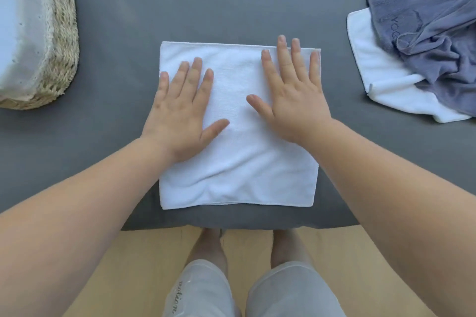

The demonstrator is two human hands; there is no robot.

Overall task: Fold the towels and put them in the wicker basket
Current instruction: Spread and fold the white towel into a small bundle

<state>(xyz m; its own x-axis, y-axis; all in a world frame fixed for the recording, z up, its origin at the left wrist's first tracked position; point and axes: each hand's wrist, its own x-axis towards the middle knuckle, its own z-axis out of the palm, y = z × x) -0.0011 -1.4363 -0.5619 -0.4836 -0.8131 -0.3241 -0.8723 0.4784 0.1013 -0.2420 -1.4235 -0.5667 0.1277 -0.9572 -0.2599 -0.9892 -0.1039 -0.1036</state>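
A white towel point(247, 167) lies flat as a rough square on the grey surface, close to the near edge. My left hand point(183, 108) rests palm down on its left half, fingers spread. My right hand point(293, 92) presses flat on its upper right part, fingertips at the far edge. Neither hand holds anything. The wicker basket point(61, 41) with a white cloth liner stands at the far left, partly out of view. At the right, a crumpled blue-grey towel point(432, 33) lies over another white towel point(386, 82).
The grey cloth-covered surface point(206, 2) ends at its near edge just below the towel. Beneath it are a light wooden floor point(144, 252) and my own legs in pale shorts.
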